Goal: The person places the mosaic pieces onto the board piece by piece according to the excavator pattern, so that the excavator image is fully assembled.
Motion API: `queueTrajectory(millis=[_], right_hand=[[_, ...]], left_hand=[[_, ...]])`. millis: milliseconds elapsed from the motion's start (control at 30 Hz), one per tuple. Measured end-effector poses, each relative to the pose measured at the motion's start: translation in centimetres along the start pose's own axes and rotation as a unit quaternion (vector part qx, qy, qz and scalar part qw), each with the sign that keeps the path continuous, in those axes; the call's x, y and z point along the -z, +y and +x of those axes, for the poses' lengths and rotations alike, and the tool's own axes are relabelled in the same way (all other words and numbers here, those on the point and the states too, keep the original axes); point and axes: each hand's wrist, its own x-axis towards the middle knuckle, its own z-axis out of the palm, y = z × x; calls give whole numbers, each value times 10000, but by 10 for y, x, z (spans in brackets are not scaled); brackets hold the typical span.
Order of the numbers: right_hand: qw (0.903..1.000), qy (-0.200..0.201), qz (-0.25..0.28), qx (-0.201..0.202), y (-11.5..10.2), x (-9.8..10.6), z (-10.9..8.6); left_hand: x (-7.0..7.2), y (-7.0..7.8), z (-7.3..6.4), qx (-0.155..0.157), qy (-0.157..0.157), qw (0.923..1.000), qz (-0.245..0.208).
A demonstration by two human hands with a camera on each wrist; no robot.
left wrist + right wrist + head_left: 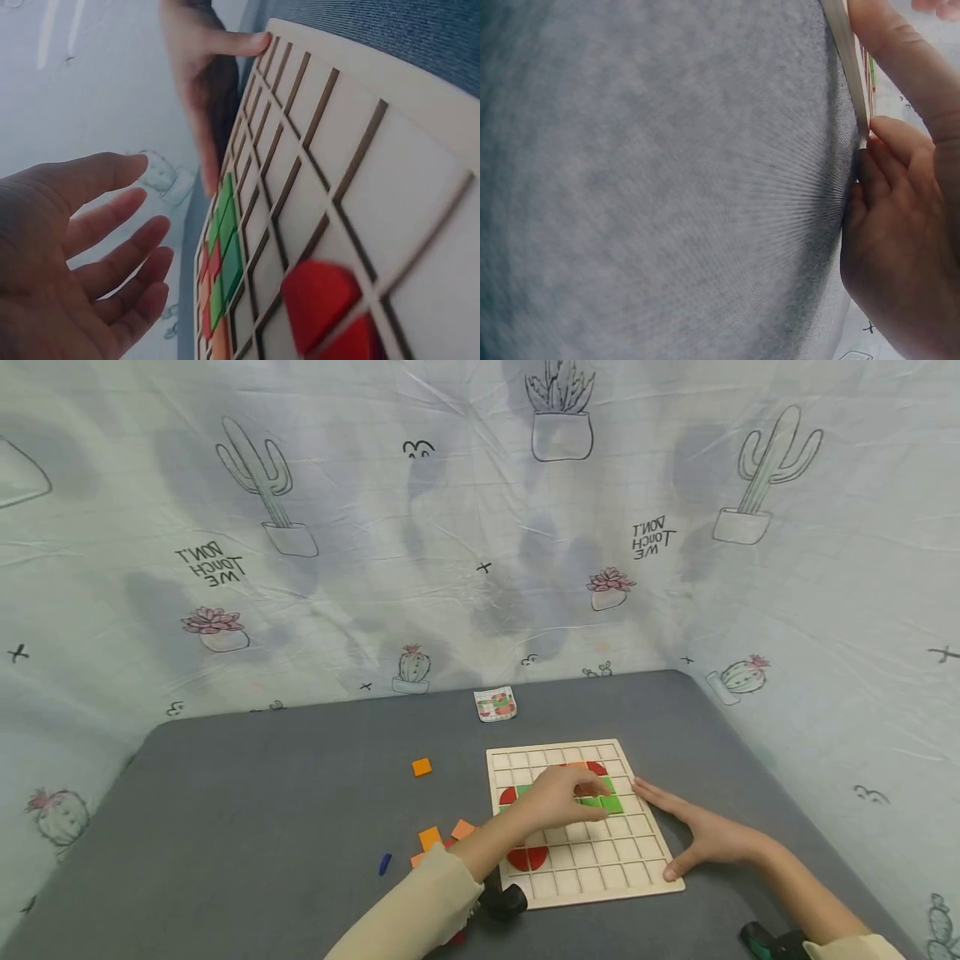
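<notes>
A pale wooden grid board lies on the grey table with red, green and orange pieces set in some of its squares. Above it hovers my left hand, fingers loosely bent and holding nothing; the left wrist view shows its palm apart from the board. Green tiles sit just under its fingertips, and its wrist partly hides the left side of the grid. My right hand rests along the board's right edge, thumb on the near corner and straight fingers along the side. Two red rounded pieces lie side by side on the board.
Loose orange tiles lie left of the board, some hidden by the left sleeve. One orange tile stands apart farther back. A small blue piece is at the left. A printed pattern card lies at the back, near the cloth backdrop.
</notes>
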Motion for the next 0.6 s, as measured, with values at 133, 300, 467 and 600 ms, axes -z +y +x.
queueTrajectory(millis=[133,300,467,600], right_hand=[[9999,-35,44,-91,0,0,1],[9999,15,54,-97,0,0,2],[9999,4,13,-131,0,0,2],[9999,47,-47,-90,0,-1,1]], left_hand=[[11,-6,-13,35,84,10000,11],[28,-18,-33,246,203,9994,-165],[46,-40,-58,417,409,9975,-394],[60,-59,-80,540,661,9951,-499]])
